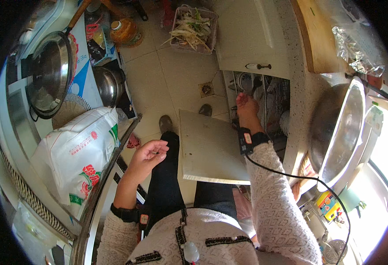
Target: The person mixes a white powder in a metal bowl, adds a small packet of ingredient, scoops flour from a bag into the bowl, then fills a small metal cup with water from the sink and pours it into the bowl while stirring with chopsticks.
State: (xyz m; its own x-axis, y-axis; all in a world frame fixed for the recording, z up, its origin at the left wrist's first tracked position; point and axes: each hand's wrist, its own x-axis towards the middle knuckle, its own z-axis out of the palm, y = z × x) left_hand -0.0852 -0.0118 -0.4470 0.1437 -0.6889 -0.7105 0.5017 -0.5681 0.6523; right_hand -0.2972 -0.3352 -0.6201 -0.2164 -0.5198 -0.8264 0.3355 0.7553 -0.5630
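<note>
My right hand reaches into the open lower cabinet on the right, its fingers curled closed. What it grips, if anything, is hidden. Just beyond it, a dark-handled utensil and a wire rack show inside the cabinet. The swung-out white cabinet door stands in front of my legs, to the left of that forearm. My left hand hovers over my left leg, palm turned up, fingers loosely bent and apart, with nothing in it.
A worktop on the left holds a lidded pan, a steel pot and a white sack. On the floor ahead stand a plastic basket of vegetable scraps and an oil bottle. A large metal basin leans at right.
</note>
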